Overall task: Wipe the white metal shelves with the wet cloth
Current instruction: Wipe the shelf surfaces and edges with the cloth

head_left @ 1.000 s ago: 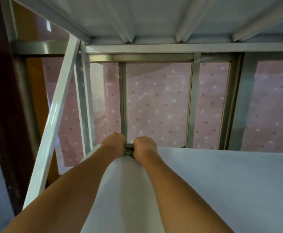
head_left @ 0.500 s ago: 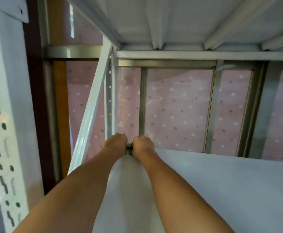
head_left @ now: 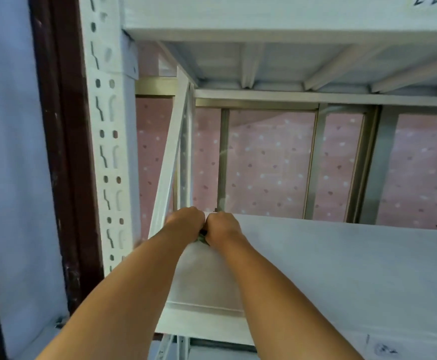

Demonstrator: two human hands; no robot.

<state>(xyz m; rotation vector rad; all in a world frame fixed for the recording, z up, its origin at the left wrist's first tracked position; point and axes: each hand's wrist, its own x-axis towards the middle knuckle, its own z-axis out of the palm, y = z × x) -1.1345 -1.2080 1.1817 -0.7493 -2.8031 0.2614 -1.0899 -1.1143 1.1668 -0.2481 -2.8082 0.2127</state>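
Observation:
A white metal shelf (head_left: pixel 329 268) stretches ahead of me, with another shelf's ribbed underside (head_left: pixel 277 66) above. My left hand (head_left: pixel 186 223) and my right hand (head_left: pixel 222 229) are side by side at the shelf's far left corner, fists closed and pressed together. Between them only a small dark green scrap of the wet cloth (head_left: pixel 202 237) shows; the rest is hidden under my fingers. Both hands hold it down on the shelf surface.
A perforated white upright post (head_left: pixel 105 165) stands at the left, with a slanted white brace (head_left: pixel 168 172) behind it. A dark brown frame (head_left: pixel 64 152) runs beside the post. Behind the shelf are metal window bars and a pink dotted curtain (head_left: pixel 269 165).
My view has pulled back and shifted, so the front post and shelf front edge now show. My hands stay together on the cloth at the far left corner.

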